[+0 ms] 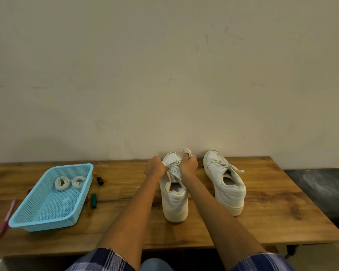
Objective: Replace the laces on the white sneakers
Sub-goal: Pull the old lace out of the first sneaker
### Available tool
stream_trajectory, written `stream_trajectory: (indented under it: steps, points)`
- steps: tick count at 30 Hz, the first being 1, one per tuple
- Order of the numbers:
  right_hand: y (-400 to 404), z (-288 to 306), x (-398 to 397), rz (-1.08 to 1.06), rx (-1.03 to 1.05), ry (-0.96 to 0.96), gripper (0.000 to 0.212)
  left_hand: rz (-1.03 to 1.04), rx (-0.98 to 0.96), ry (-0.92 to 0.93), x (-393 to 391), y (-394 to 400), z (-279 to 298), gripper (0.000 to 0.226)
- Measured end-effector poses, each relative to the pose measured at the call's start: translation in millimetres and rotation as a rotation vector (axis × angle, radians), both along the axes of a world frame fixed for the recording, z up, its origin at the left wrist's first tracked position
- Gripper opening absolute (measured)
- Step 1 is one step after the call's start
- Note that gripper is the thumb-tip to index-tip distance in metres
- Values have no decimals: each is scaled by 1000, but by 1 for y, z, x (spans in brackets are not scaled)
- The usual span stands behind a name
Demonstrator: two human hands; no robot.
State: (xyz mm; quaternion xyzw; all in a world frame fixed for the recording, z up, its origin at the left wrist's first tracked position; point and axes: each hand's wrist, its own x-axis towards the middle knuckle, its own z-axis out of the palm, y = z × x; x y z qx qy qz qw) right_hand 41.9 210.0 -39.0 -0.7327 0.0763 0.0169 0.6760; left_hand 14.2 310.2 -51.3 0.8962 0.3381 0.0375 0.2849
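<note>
Your fists block most of the eyelet area on the left sneaker, so you can't tell how many rows are threaded; tongue and a few eyelets show between the hands, nothing more. L hand is curled, its grip clamped on the old lace at the shoe's left side; a loose strand runs down from it toward the heel opening. R hand is fisted too, grip closed on a loop of the same lace that pokes up above the knuckles w/ the wall behind. Fingertips of both hands are hidden from this angle. That shoe sits heel toward you, toe to the wall, mid counter. The right sneaker stands just beside it, apart from the hands, laced, w/ lace ends trailing off to its right. Well to the left, a blue basket holds two coiled laces at its far end. Small stuff around the basket is hard to make out: a pink pen on its left, a green-capped marker and a dark cap w/ orange bit on its right. Plaid sleeves are cut off at the bottom edge. Counter's right end meets a dark surface, blurry.
</note>
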Motion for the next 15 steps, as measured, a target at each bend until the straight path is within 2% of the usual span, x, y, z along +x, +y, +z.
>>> stream_trajectory:
  steps: [15]
  points:
    - [5, 4, -12, 26, -108, -169, 28, 12, 2, 25, 0, -4, 4, 26]
